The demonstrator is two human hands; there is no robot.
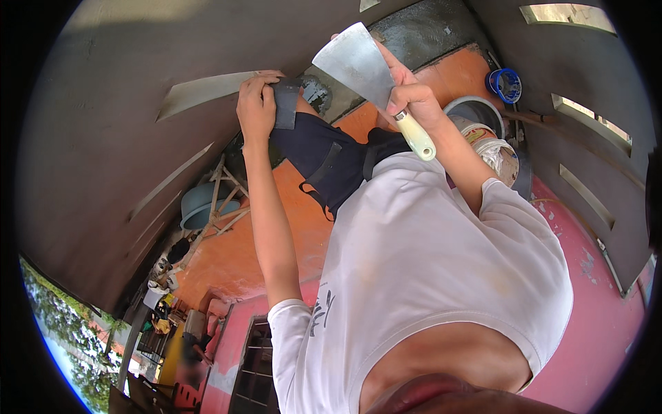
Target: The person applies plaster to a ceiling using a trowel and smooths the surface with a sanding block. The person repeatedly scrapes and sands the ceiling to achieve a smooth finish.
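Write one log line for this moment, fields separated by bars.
left hand: holds grey pad | right hand: grips putty knife | below: buckets

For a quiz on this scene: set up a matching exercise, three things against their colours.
Things:
1. putty knife handle
2. small bucket
3. shirt

Colours:
A. blue
B. white
C. cream

Both the right hand, gripping the putty knife, and the left hand, pressing a grey pad to the wall, are raised.

Pairs: 1-C, 2-A, 3-B

A building site at a house: bare grey plastered wall point(103, 138), plaster-caked buckets point(493, 148), wooden trestle point(221, 200) on orange floor point(303, 228).
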